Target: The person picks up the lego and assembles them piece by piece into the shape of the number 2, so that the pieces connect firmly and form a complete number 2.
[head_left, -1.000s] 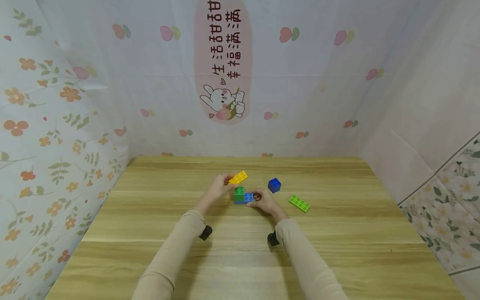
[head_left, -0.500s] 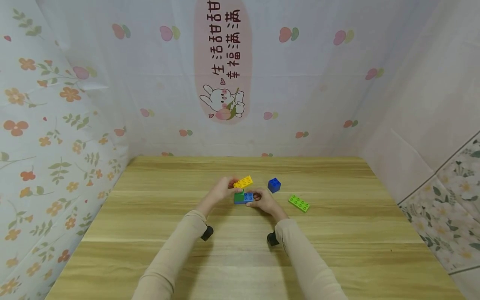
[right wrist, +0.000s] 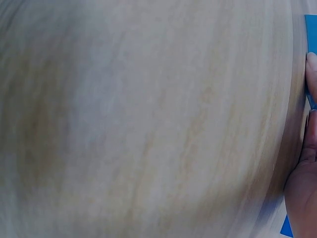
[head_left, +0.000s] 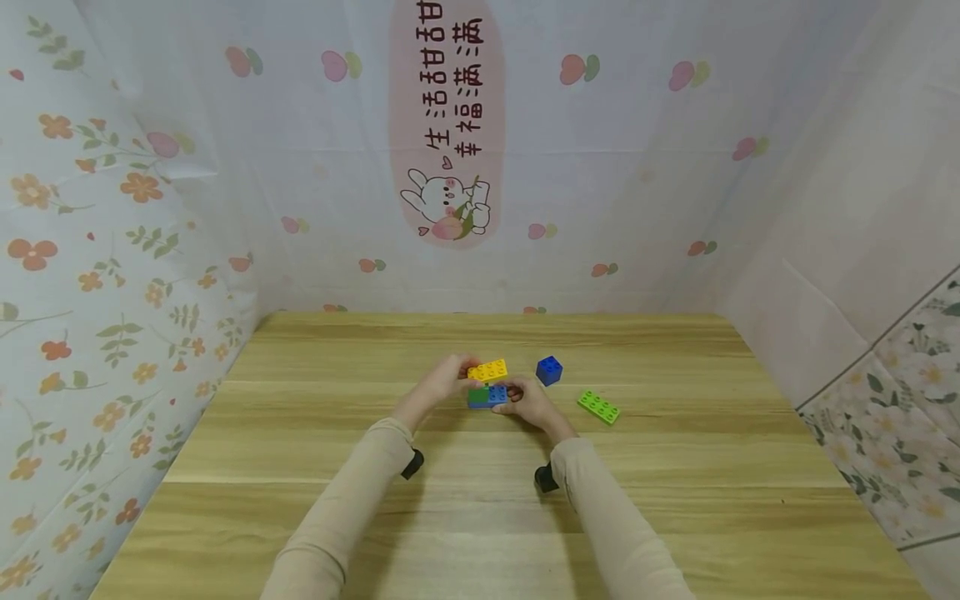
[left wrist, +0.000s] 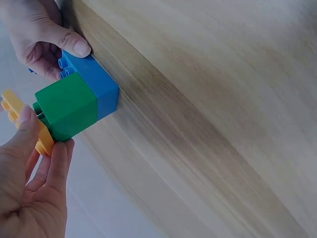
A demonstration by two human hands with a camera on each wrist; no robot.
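Both hands are working mid-table: the left hand (head_left: 437,385) is pinching a yellow brick (head_left: 488,370) onto the green brick (left wrist: 66,105), while the right hand (head_left: 527,399) is gripping the blue brick (head_left: 490,397), apparently steadying the stack on the table (head_left: 675,467).

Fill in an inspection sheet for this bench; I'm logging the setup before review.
Surface: wooden table, bare grain.
Job's things: yellow brick on the green brick, which sits on the blue brick.
Clutter: dark blue cube and light green brick, apart.
Hands: left hand grips the yellow brick; right hand holds the blue brick.
Cables: nothing seen.
Surroundings: floral sheets, rabbit banner.
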